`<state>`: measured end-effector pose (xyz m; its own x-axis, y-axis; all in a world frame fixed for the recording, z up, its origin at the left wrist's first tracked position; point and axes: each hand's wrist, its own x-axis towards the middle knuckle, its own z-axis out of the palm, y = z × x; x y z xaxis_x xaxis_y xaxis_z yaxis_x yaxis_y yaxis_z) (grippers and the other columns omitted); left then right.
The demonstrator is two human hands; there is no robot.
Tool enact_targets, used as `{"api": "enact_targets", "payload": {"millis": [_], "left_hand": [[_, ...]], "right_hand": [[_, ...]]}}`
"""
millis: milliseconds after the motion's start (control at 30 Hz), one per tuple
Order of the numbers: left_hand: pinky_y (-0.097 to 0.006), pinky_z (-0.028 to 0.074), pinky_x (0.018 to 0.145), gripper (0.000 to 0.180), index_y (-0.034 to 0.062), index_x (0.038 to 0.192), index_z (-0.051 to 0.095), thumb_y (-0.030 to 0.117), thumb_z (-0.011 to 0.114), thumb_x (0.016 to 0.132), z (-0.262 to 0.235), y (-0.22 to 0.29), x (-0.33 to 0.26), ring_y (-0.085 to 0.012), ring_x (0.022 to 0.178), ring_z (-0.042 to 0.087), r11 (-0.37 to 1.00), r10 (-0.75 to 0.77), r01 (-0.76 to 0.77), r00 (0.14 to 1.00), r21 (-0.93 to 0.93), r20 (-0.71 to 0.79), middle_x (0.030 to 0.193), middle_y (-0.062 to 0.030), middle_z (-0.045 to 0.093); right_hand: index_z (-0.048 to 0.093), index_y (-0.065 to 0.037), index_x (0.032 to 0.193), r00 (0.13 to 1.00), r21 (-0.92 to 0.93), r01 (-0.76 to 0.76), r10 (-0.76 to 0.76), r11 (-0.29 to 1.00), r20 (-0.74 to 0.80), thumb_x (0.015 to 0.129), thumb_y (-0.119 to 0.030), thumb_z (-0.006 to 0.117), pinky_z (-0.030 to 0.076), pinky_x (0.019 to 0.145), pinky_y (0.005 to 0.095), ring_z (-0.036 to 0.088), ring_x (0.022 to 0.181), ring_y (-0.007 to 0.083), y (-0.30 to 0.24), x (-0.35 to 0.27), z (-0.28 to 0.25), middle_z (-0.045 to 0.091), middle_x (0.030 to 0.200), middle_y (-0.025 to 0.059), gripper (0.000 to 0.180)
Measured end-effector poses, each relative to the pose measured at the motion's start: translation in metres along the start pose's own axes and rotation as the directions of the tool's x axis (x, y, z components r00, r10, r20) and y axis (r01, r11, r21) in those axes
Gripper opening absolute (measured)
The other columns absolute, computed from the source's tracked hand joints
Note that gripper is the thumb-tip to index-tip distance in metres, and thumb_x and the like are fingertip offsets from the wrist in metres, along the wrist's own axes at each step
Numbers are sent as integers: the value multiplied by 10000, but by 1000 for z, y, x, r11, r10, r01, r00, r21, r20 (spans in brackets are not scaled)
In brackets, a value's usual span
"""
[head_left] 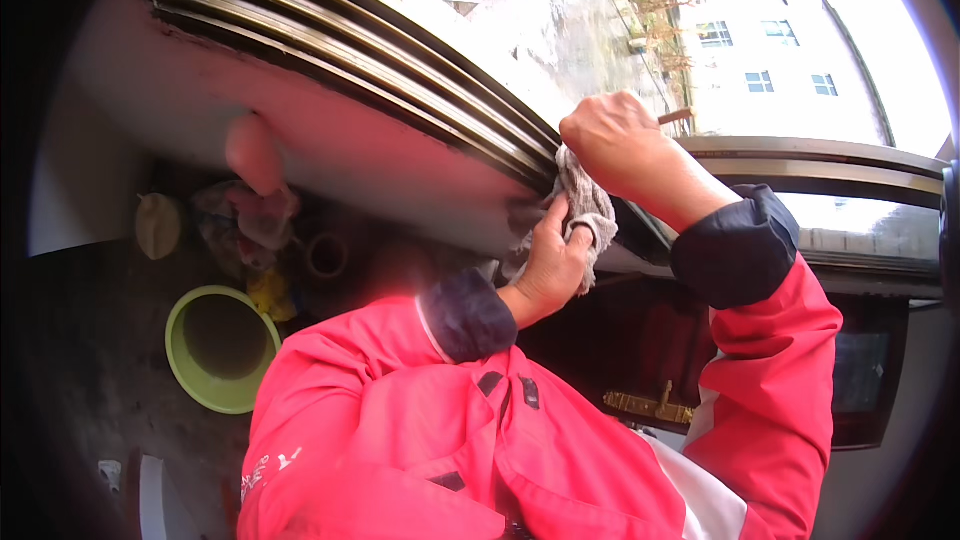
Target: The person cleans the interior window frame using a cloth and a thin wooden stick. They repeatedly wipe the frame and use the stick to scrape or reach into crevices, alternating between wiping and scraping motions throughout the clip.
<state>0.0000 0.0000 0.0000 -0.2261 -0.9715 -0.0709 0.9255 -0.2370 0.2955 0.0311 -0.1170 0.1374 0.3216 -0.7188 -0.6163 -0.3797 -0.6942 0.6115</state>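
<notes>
A greyish, wrung-up cloth hangs over the inner edge of a dark sliding-window track, at the corner. Below the sill, my left hand grips the cloth with its fingers folded into it. My right hand is closed in a fist above the track, at the cloth's upper end. From the fist's right side sticks out the end of a brown stick; its other end is hidden by the hand and cloth. Both sleeves are red with dark cuffs.
A green basin stands on the dark floor at the left, near plastic bags. A dark frame runs off to the right. Below it sits a dark panel with a brass-coloured handle. Outside are plants and a white building.
</notes>
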Motion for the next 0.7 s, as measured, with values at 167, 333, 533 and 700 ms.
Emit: {"api": "enact_targets", "payload": {"millis": [167, 333, 533, 700], "left_hand": [[-258, 430, 862, 413, -7, 1253, 470, 5, 463, 841, 5, 12, 10, -129, 953, 524, 990, 129, -125, 990, -66, 52, 1070, -78, 585], [-251, 449, 767, 406, -3, 1247, 457, -6, 453, 842, 7, 5, -1, -107, 854, 514, 999, 30, -29, 999, -28, 16, 970, -48, 576], [-249, 450, 760, 427, -13, 1295, 414, 14, 464, 872, 6, 23, 1, -98, 865, 514, 999, -1, -3, 997, 45, 75, 1014, -54, 573], [-246, 437, 848, 441, -25, 1313, 407, 17, 476, 880, -1, 9, -6, -111, 962, 536, 986, -38, 29, 998, 166, 53, 1072, -69, 585]], "right_hand": [[673, -87, 804, 995, 49, -74, 77, 996, -60, 759, -46, 560, 501, 631, 411, 642, 704, 326, 13, -20, 2, 622, 730, 143, 128], [660, -59, 783, 988, 124, -55, 72, 991, -137, 754, -45, 557, 485, 685, 429, 630, 768, 346, 0, -22, 3, 627, 763, 161, 108], [690, -67, 795, 968, 207, -66, 113, 976, -225, 753, -64, 561, 466, 639, 437, 637, 745, 336, 10, -32, 21, 635, 726, 161, 136], [667, -42, 711, 987, 222, -44, 77, 974, -140, 703, -41, 581, 486, 625, 443, 633, 679, 353, 7, -33, 17, 616, 667, 186, 87]]}}
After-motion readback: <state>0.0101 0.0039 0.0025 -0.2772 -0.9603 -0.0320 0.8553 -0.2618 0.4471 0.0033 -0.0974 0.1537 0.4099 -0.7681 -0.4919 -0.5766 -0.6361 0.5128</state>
